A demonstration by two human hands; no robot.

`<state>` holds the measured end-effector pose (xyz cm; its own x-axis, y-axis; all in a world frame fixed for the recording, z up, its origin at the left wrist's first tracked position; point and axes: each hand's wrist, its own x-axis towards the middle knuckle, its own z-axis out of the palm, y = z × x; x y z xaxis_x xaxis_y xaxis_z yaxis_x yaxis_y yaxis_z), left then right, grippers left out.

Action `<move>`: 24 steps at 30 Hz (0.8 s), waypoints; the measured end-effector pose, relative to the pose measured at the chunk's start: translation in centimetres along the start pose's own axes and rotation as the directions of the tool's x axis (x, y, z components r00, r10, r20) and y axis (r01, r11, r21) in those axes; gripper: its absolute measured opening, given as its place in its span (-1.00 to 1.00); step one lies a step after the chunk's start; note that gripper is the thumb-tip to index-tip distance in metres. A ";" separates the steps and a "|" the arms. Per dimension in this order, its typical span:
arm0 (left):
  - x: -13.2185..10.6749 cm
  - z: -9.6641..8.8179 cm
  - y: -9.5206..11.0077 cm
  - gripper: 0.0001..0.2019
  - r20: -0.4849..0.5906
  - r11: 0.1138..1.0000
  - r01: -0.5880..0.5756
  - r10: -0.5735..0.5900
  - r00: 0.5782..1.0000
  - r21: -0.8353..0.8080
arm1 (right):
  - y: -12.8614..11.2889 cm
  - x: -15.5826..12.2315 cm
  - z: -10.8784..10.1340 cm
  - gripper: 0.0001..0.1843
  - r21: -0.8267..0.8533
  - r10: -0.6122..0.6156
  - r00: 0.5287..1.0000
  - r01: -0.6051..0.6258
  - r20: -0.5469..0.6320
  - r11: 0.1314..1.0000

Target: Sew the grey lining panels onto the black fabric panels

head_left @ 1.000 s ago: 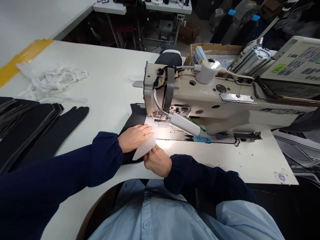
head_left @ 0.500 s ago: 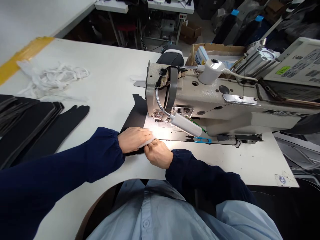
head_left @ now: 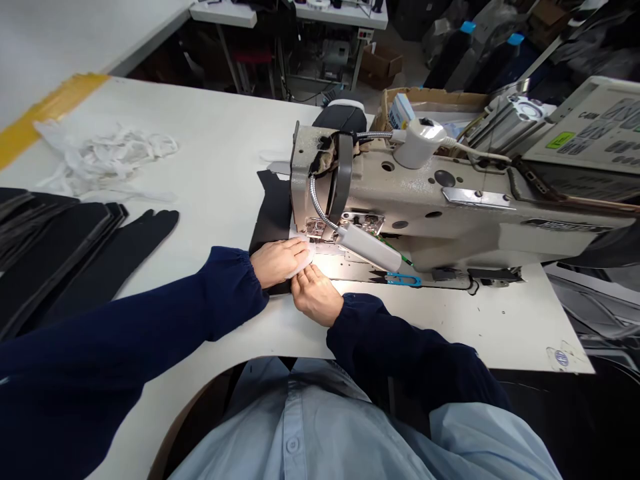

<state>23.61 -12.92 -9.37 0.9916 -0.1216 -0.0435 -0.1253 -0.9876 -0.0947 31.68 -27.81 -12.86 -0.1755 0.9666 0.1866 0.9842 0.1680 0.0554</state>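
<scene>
Currently, left hand (head_left: 280, 262): fingers pressed together, flat atop white fabric piece (head_left: 300, 267) at beige metal sewing machine's (head_left: 415, 190) needle end.
Right hand (head_left: 316, 295): fingertips at fabric's near edge; pinching, cannot tell.
Flat black sheet (head_left: 273, 210): left of machine; likely light, pliable, best guided by edges.

Floor (head_left: 411, 61): grey, bearing an open cardboard box (head_left: 381, 65).
Back table (head_left: 345, 18): white-topped, with a red seat (head_left: 253, 57) near it.
Upper left: a pale surface (head_left: 85, 33) (wall or tabletop, hard to tell).
Light: dim beneath the back table.
</scene>
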 end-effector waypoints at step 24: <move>1.8 1.2 0.3 -0.84 -0.059 1.000 -0.016 0.017 0.998 0.026 | -1.2 0.0 0.5 -0.67 0.126 -0.002 1.000 0.002 -0.001 0.992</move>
<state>25.33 -13.36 -10.66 0.9894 -0.1445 0.0140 -0.1418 -0.9826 -0.1203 30.53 -27.93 -13.37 -0.1770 0.9662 0.1872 0.9789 0.1926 -0.0683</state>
